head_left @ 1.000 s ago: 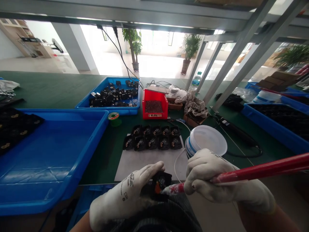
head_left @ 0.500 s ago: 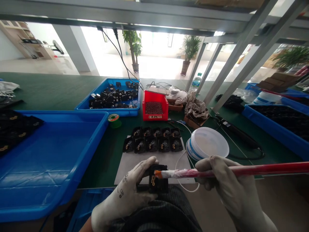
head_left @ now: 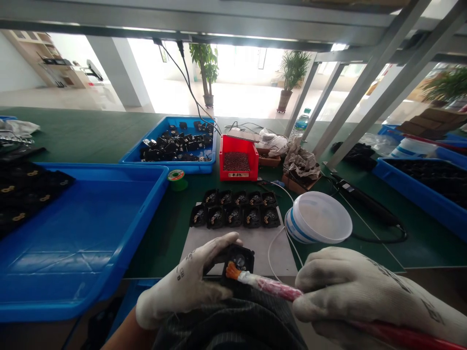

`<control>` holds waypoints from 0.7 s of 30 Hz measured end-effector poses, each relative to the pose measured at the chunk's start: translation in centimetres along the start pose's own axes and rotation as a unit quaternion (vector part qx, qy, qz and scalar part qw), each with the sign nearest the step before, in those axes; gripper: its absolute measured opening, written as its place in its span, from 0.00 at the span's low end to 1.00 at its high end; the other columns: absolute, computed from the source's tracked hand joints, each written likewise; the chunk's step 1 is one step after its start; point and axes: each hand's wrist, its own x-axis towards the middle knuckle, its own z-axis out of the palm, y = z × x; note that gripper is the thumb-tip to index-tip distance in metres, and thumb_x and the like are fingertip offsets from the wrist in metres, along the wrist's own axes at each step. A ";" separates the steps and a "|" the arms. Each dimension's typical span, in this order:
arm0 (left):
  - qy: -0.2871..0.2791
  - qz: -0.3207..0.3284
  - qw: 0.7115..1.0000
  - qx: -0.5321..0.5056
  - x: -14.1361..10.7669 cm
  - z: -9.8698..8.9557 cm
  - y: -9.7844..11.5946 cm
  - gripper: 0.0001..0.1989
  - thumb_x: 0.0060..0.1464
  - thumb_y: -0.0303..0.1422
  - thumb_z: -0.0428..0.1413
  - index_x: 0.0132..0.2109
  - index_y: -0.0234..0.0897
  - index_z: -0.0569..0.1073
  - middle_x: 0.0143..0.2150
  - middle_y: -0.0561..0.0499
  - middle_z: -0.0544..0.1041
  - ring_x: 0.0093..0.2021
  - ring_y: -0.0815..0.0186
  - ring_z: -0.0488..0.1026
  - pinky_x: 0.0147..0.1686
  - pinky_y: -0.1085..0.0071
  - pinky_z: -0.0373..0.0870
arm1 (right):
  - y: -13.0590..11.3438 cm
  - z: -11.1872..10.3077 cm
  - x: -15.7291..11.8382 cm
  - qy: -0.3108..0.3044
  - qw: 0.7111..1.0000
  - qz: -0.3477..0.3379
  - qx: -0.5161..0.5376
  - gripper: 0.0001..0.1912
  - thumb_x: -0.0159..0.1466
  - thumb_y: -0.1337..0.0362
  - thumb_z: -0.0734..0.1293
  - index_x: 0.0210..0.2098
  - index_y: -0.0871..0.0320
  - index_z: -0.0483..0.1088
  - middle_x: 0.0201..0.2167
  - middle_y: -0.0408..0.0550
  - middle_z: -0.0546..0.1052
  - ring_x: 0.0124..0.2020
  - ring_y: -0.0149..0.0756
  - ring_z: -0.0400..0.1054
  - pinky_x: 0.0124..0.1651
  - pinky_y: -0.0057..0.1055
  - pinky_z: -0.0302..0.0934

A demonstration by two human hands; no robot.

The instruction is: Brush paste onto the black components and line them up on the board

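In a white glove, my left hand [head_left: 195,277] grips a square black part [head_left: 245,257] by its left side, low in the middle of the view. My right hand [head_left: 339,287], also gloved, is closed round a red-handled brush [head_left: 272,286]. The brush's orange bristles touch the front left of the part's hollow. Beyond my hands, two rows of similar black parts [head_left: 233,216] lie at the back of a white sheet [head_left: 204,239]. An open white tub [head_left: 321,218] stands to the right of the sheet.
A large blue tray [head_left: 91,209] with black parts is at the left. Behind are another blue tray [head_left: 168,167] of small parts, a solder spool [head_left: 176,178] and a red bin [head_left: 239,176] of granules. A black tool [head_left: 368,201] and a blue tray [head_left: 386,182] are at right.
The black part has been turned in my left hand, so its hollow now faces up. My right hand has moved, and the brush handle now slants down to the right.
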 end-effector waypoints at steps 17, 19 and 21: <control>-0.027 -0.020 0.989 0.143 0.2 0.2 -0.4 0.48 0.55 0.32 0.70 0.75 0.61 0.57 0.76 0.52 0.63 0.75 0.54 0.62 0.74 0.54 0.63 | 3.8 -0.3 -0.7 -0.122 0.976 -0.134 -0.119 0.05 0.65 0.62 0.75 0.41 0.49 0.82 0.34 0.45 0.75 0.30 0.33 0.70 0.25 0.22 0.58; -0.031 -0.020 0.992 0.125 0.3 0.3 -0.4 0.47 0.55 0.29 0.68 0.75 0.60 0.57 0.76 0.52 0.63 0.74 0.54 0.63 0.73 0.55 0.65 | 3.9 -0.4 -0.7 -0.132 0.969 -0.187 -0.089 0.06 0.68 0.64 0.72 0.43 0.49 0.83 0.35 0.47 0.75 0.31 0.33 0.70 0.27 0.22 0.60; -0.028 -0.020 0.992 0.122 0.4 0.5 -0.7 0.47 0.54 0.27 0.67 0.74 0.58 0.58 0.76 0.51 0.62 0.75 0.53 0.62 0.74 0.54 0.64 | 3.3 -0.8 -1.2 -0.124 0.984 -0.120 -0.047 0.04 0.68 0.63 0.75 0.42 0.51 0.83 0.34 0.47 0.76 0.32 0.33 0.71 0.30 0.22 0.63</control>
